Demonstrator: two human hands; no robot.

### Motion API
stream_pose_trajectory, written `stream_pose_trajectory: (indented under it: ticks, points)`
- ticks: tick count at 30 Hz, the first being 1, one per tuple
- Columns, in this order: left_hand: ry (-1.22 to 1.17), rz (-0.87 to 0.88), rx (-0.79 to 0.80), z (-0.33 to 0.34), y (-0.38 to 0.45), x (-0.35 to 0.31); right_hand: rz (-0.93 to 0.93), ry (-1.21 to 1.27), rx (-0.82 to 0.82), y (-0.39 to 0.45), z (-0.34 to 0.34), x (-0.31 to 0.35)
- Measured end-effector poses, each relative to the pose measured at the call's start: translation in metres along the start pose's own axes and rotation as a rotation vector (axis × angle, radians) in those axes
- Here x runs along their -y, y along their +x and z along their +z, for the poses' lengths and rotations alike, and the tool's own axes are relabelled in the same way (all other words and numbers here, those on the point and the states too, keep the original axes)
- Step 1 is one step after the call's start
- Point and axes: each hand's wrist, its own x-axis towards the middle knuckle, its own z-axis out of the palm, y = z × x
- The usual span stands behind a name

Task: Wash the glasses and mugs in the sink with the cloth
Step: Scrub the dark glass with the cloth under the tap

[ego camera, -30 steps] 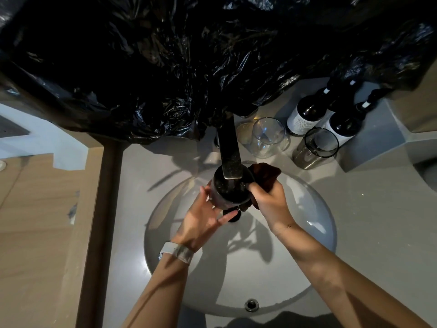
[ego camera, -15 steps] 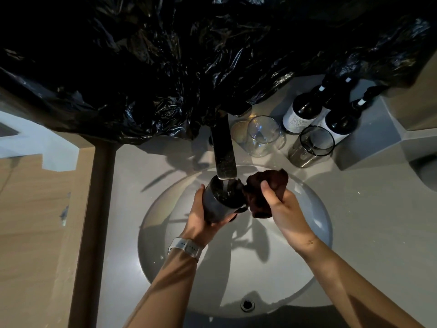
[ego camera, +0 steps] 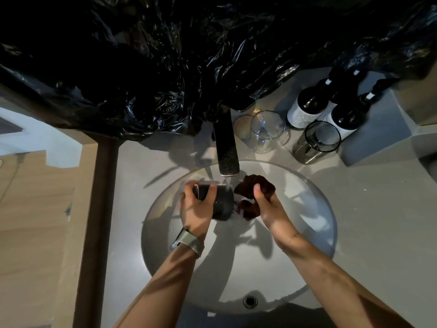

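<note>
One dark mug (ego camera: 223, 202) now tipped sideways under faucet (ego camera: 227, 147) stream, upright before; gripped by left hand (ego camera: 197, 209) over sink (ego camera: 314, 223). Right hand (ego camera: 268, 207) clenching one brown cloth (ego camera: 254, 189), just beside mug, off its rim now. Beyond right hand: two clear glasses (ego camera: 268, 131), one dark-rimmed glass (ego camera: 316, 143), three bottles (ego camera: 307, 107).
</note>
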Motion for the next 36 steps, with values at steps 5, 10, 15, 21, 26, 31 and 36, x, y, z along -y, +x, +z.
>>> stream_pose_trajectory:
  ticks: [5, 10, 15, 21, 26, 31, 36]
  points:
    - [-0.013, 0.051, -0.042, -0.004, 0.009, -0.009, 0.073, 0.206, 0.119, -0.010, -0.020, -0.005]
    - [-0.259, -0.251, 0.121, 0.008, -0.003, -0.020, 0.037, 0.238, 0.319, -0.019, -0.011, -0.002]
    - [-0.403, -0.461, 0.169, 0.022, -0.019, -0.027, 0.135, 0.203, 0.282, -0.026, 0.014, -0.004]
    - [-0.457, -0.471, 0.194, 0.026, -0.022, -0.025, 0.024, 0.023, 0.214, -0.020, 0.003, 0.002]
    - [-0.502, -0.491, 0.214, 0.028, -0.028, -0.029, -0.484, -0.641, 0.307, -0.001, -0.005, -0.004]
    - [-0.543, -0.506, 0.207, 0.022, -0.031, -0.027, -0.256, -0.207, 0.168, 0.007, -0.001, 0.007]
    - [-0.553, -0.550, 0.271, 0.016, -0.031, -0.029, -0.085, -0.129, 0.372, 0.012, 0.002, 0.013]
